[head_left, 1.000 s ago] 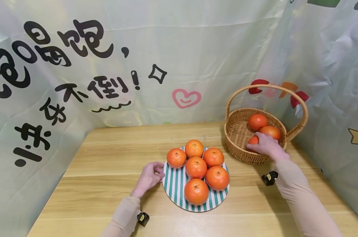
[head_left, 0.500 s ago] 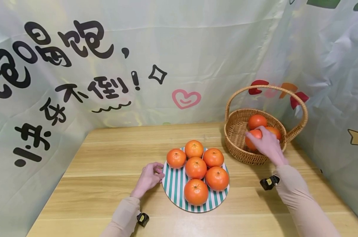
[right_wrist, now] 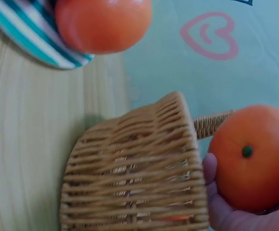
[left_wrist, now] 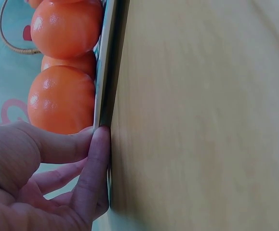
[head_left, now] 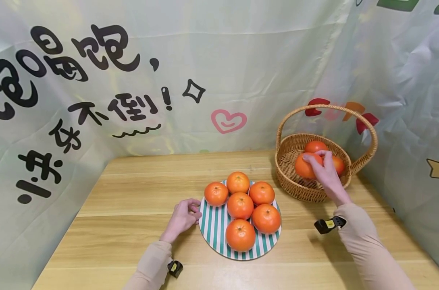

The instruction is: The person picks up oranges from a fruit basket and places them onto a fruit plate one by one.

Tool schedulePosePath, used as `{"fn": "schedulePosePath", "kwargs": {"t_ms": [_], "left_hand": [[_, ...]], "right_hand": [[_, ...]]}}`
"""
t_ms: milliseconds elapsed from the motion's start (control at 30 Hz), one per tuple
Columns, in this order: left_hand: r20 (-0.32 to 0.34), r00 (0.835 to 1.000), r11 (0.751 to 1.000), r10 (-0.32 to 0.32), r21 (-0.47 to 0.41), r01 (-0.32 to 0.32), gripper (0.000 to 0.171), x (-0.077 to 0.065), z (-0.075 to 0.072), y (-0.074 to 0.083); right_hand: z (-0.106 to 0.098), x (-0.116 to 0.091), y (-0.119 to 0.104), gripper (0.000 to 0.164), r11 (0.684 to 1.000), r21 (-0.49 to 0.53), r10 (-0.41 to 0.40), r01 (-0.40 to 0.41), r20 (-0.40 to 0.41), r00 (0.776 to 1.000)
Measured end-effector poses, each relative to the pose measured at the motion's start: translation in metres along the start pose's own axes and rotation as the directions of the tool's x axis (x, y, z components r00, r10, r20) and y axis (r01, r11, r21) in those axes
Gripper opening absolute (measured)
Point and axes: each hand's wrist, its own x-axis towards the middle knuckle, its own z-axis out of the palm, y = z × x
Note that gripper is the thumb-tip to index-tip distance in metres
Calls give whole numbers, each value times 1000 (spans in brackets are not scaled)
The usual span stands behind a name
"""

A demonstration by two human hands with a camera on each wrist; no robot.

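My right hand (head_left: 329,173) grips an orange (head_left: 306,166) above the wicker basket (head_left: 295,187). The right wrist view shows this orange (right_wrist: 255,154) up close, a small green stem mark facing out, with the fingers (right_wrist: 210,169) curled around it beside the basket wall (right_wrist: 134,178). Two more oranges lie inside the basket, partly hidden by the hand. At the left rim of a round green-and-white striped plate (head_left: 213,229), my left hand (head_left: 183,217) pinches the edge between thumb and finger, as the left wrist view shows. Several oranges (head_left: 240,205) sit on that plate.
The basket's tall arched handle (head_left: 328,105) rises over its opening. Both stand on a wooden table (head_left: 139,193). A printed cloth backdrop (head_left: 263,60) closes off the back and the sides.
My right hand has lifted an orange from the bottom of the basket, up and slightly to the left. The left hand and the plate have stayed in place.
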Motion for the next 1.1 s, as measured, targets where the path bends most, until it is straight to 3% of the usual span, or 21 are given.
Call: {"fn": "schedulePosePath", "kwargs": {"t_ms": [100, 200, 267, 400, 567, 767, 1100], "left_hand": [[-1, 1000, 1000, 2, -3, -2, 36, 0, 0, 0], [0, 1000, 1000, 0, -2, 0, 36, 0, 0, 0], [0, 1000, 1000, -4, 0, 4, 36, 0, 0, 0], [-1, 1000, 1000, -4, 2, 4, 36, 0, 0, 1], [-2, 1000, 1000, -5, 0, 5, 36, 0, 0, 1], [-3, 1000, 1000, -7, -2, 7, 37, 0, 0, 1], [-3, 1000, 1000, -6, -5, 6, 36, 1, 0, 0]], "right_hand": [[2, -1, -5, 34, 995, 98, -2, 3, -12, 1000], [3, -4, -11, 38, 965, 262, 7, -6, -2, 1000], [5, -6, -16, 41, 920, 392, 9, -16, 21, 1000], [9, -10, -26, 46, 794, 607, -28, -30, 87, 996], [13, -16, -34, 49, 700, 714, -159, -14, 174, 972], [15, -25, -40, 54, 686, 728, -276, 18, 237, 932], [26, -37, -54, 68, 759, 646, -328, 80, 273, 904]]}}
